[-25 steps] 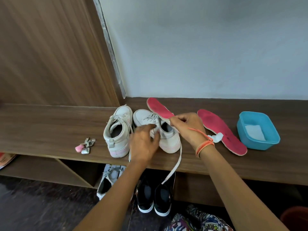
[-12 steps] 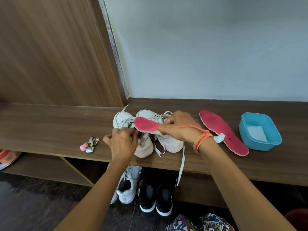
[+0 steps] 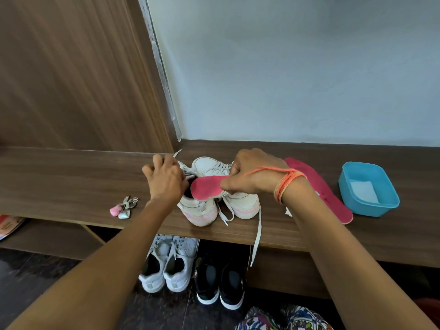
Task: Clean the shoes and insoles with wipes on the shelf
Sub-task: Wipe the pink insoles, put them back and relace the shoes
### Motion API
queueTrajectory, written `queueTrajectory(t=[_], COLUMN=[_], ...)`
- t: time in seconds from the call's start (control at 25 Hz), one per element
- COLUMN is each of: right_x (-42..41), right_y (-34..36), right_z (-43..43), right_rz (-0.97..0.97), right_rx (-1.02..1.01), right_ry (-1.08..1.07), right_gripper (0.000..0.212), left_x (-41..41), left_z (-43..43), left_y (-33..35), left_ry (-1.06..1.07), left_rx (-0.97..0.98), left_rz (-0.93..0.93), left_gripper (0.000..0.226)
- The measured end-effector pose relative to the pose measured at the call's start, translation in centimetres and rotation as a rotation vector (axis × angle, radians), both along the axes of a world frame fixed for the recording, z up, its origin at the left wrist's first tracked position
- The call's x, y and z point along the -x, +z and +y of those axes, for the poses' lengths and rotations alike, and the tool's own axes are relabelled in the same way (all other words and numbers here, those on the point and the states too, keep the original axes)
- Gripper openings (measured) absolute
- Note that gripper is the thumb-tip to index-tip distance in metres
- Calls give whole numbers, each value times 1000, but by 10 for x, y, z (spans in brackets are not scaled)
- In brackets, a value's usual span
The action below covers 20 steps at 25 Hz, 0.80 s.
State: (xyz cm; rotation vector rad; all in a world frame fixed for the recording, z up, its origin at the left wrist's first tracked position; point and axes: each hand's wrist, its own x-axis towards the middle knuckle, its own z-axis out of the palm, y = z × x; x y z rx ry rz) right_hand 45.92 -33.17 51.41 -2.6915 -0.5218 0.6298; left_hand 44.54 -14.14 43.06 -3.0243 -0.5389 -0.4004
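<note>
A pair of white sneakers (image 3: 245,203) stands at the front edge of a wooden shelf (image 3: 71,182), with a spare pink insole (image 3: 333,201) and a blue tub (image 3: 381,209) to the right. The right hand (image 3: 254,177) pinches another insole (image 3: 207,189) over the left sneaker (image 3: 200,210). The left hand (image 3: 166,184) rests there, its grip unclear.

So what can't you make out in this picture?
All in the head view:
- Inside of the left shoe: covered by the left hand and the pink insole that the right hand pinches.
- Left hand's grip: fingertips hidden behind the hand itself.
- Second insole: middle hidden by the right wrist.
- White scrap: mostly behind the right forearm.
- Red item: cut off by the left edge.
- Keychain: too small for detail.
</note>
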Motion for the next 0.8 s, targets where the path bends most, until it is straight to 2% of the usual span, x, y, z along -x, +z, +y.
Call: queueTrajectory(t=[0.08,0.2,0.28,0.44,0.6,0.72,0.8], right_x=[5,8,5,14,27,22,17], right_y=[14,38,41,45,58,53,54], right_z=[2,14,27,25,19,37,47], right_rz=[-34,33,33,-34,-14,-72,-108], right_rx=[-84,-44,-17,17,76,100,94], right_ry=[39,133,170,213,265,271,292], right_gripper=[19,39,42,36,14,25,24], left_x=[0,-3,-7,-10,-8,-10,-10], left_z=[4,8,10,15,12,14,15], left_y=[6,13,15,16,17,14,14], left_ry=[-17,-47,-61,-81,-77,-89,-111], left_rx=[63,106,123,146,158,161,170], left_rz=[-28,-13,18,27,-6,23,7], left_gripper=[31,34,39,36,25,26,33])
